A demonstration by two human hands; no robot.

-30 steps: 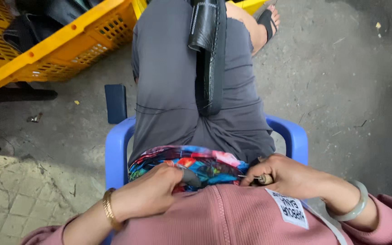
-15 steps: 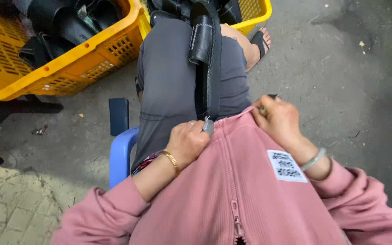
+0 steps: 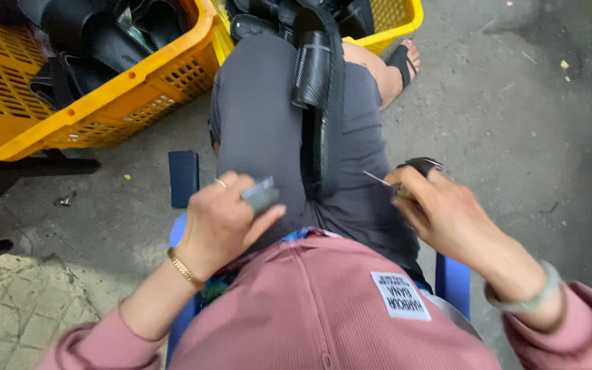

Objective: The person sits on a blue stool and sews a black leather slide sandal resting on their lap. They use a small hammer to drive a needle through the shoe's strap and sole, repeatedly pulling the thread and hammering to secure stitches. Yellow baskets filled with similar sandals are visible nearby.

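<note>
I sit on a blue plastic chair [image 3: 452, 279] in a pink top and dark grey trousers. My left hand [image 3: 226, 218], with a ring and a gold bracelet, rests on my left thigh and pinches a small grey piece [image 3: 260, 194]. My right hand [image 3: 440, 209] is over my right thigh, closed on a small tool with a black handle [image 3: 419, 165] and a thin metal tip [image 3: 377, 179]. A long black strap-like part [image 3: 315, 75] lies along my lap between the legs.
Two yellow plastic crates [image 3: 70, 113] [image 3: 395, 27] full of black parts stand ahead of my knees. A dark flat rectangular object [image 3: 183, 177] lies on the concrete by the chair. My sandalled foot [image 3: 400, 62] reaches toward the right crate. Paving tiles lie at lower left.
Both hands let go of the pink top's hem and moved apart onto the thighs. The left now pinches a small grey piece; the right holds the pointed tool out to the side.
</note>
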